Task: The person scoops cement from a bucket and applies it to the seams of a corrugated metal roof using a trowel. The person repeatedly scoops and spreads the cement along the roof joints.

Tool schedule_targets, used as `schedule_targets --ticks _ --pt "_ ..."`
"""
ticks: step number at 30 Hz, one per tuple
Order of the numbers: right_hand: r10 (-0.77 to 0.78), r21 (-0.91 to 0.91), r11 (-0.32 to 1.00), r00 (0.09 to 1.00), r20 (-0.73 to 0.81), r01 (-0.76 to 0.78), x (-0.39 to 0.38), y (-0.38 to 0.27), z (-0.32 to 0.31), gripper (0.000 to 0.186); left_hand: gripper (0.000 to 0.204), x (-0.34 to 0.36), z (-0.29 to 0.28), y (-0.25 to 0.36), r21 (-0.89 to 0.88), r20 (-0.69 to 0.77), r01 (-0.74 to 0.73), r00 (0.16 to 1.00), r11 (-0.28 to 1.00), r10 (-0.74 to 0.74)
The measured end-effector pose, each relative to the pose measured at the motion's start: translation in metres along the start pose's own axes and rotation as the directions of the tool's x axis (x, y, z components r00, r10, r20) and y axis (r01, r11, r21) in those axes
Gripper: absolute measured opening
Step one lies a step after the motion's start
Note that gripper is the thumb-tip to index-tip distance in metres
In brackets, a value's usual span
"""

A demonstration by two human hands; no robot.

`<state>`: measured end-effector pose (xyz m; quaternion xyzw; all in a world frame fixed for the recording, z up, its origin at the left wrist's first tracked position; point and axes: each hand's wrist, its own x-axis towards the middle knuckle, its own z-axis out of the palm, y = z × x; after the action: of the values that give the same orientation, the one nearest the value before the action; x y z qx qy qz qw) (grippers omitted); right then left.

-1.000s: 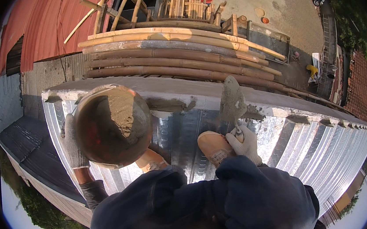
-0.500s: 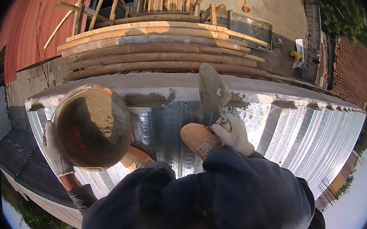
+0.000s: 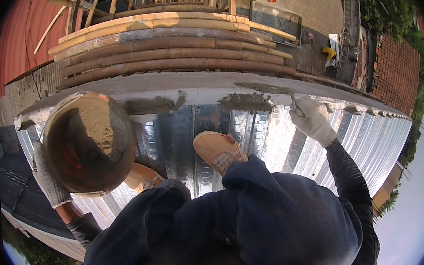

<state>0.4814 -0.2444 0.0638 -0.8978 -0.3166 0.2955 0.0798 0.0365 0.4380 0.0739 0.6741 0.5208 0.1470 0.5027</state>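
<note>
My left hand (image 3: pixel 47 174), in a pale work glove, supports the outer side of a round, dark bucket (image 3: pixel 94 179). The bucket is tilted toward me, and grey wet mortar (image 3: pixel 93 118) lies inside it, partly in shadow. In my gloved right hand (image 3: pixel 314 118) is the handle of a trowel (image 3: pixel 275 89). Its blade lies nearly edge-on along the top edge of a concrete ledge (image 3: pixel 186 81). Just below the blade, a fresh patch of mortar (image 3: pixel 244 102) clings to the ledge's front face. Another mortar patch (image 3: pixel 150 105) sits further left, beside the bucket.
I stand in tan shoes (image 3: pixel 219 149) on shiny ribbed metal decking (image 3: pixel 172 141). Beyond the ledge run several bamboo poles (image 3: pixel 164 55), with a drop to the ground below. A person in yellow (image 3: pixel 329 53) is down there. A red metal roof (image 3: pixel 25 46) lies far left.
My right hand has moved right and away from me, bringing the trowel from above the ledge's face onto its edge. The mortar patch there has spread wider. The left hand keeps the bucket.
</note>
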Motion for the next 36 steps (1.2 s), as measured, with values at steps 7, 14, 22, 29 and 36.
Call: schedule_targets --ticks 7,14,22,29,36 --pt "-0.152 -0.168 0.972 0.986 0.076 0.162 0.021 -0.015 0.009 0.016 0.042 -0.003 0.013 0.014 -0.034 -0.066 0.041 0.997 0.999 -0.044" --pt "-0.196 -0.252 0.933 0.949 0.245 0.258 0.002 -0.019 0.019 0.013 0.040 0.002 0.003 0.008 0.003 -0.028 -0.009 1.000 1.000 0.009" --pt "-0.145 -0.325 0.918 0.955 0.258 0.227 -0.028 -0.025 -0.018 0.009 0.048 0.009 -0.017 -0.005 0.110 0.039 0.004 0.999 0.994 -0.008" --pt "-0.058 -0.240 0.968 0.994 0.090 0.078 -0.048 0.000 -0.026 0.020 0.046 0.011 -0.009 -0.001 -0.009 0.049 0.019 0.999 1.000 -0.019" --pt "0.052 -0.120 0.992 0.989 0.139 -0.036 -0.029 0.026 -0.009 0.026 0.046 0.016 -0.016 -0.001 0.129 0.061 -0.043 0.997 0.991 0.036"
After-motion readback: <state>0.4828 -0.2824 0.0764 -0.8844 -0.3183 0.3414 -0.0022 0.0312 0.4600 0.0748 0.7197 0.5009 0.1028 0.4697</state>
